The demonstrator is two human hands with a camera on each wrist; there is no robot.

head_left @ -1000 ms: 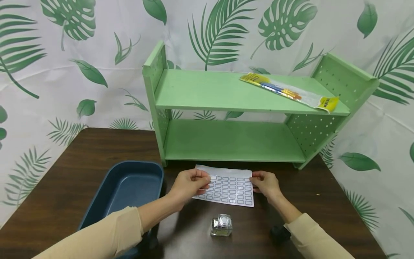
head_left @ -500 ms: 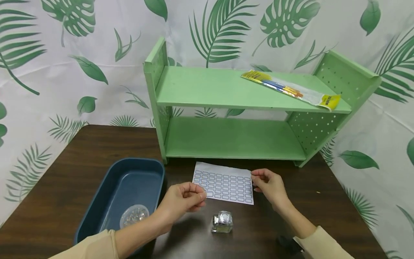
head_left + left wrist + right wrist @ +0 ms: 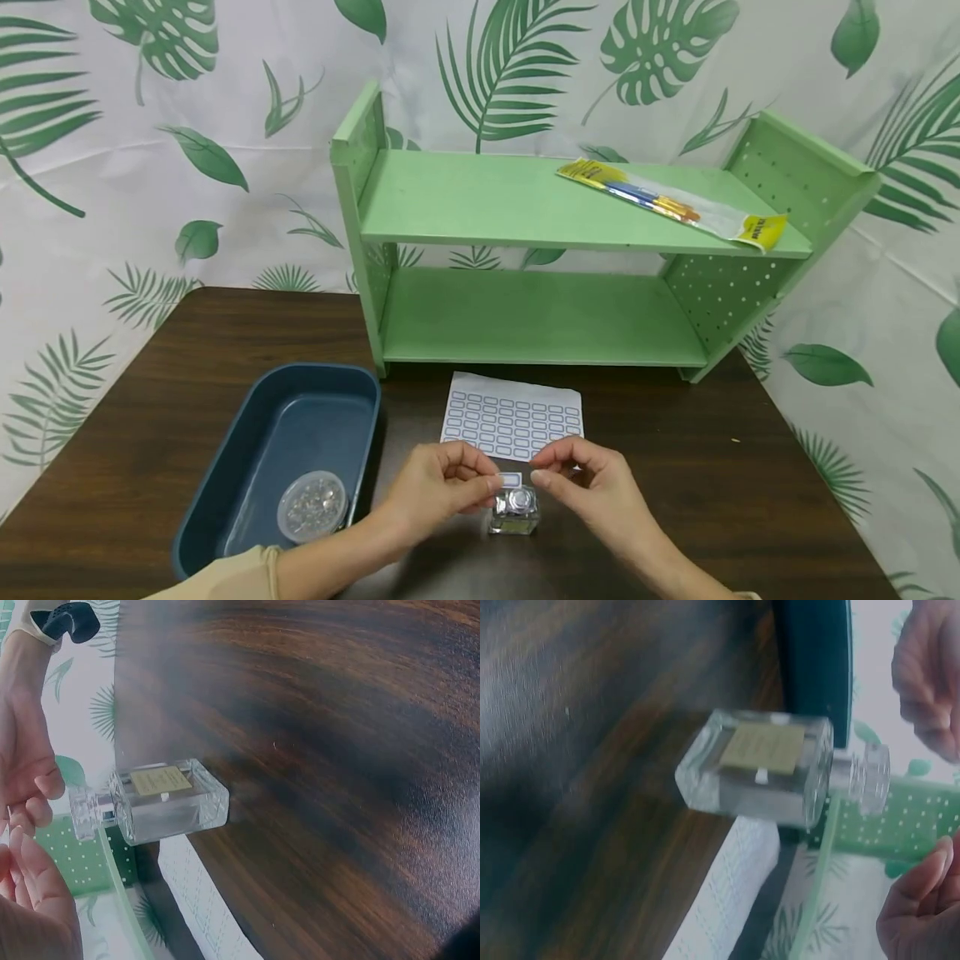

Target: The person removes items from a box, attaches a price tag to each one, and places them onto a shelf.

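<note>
Far left on the dark brown wooden surface (image 3: 150, 433): a deep blue plastic tub (image 3: 300, 417), oblong with rounded corners, and inside it, near the front, a round clear plastic container (image 3: 312, 505) with shiny pieces.

Just right of the tub: the left hand (image 3: 433, 487), raised a little over the surface, thumb and forefinger pinched on the left end of a small white sticker label with a blue border (image 3: 511, 479). Other fingers (image 3: 34, 810) of this hand loosely curled, as seen from the left wrist.

Label held flat between both hands, directly above the silver cap of a small square clear glass bottle (image 3: 514, 510). Bottle upright on the surface, near the front edge, not touched by either hand. On one face of the bottle, a pale yellow square tag (image 3: 763, 747).

Behind the bottle, flat on the surface: a white sheet of blue-bordered sticker labels (image 3: 512, 415), just in front of a light green wooden two-level shelf (image 3: 525, 317).

Right of the label: the right hand (image 3: 592, 492), thumb and forefinger pinched on the label's right end, remaining fingers curled.

Farther right, on the top board of the shelf: a clear plastic pack of paint brushes with yellow card ends (image 3: 671, 208), lying diagonally.
</note>
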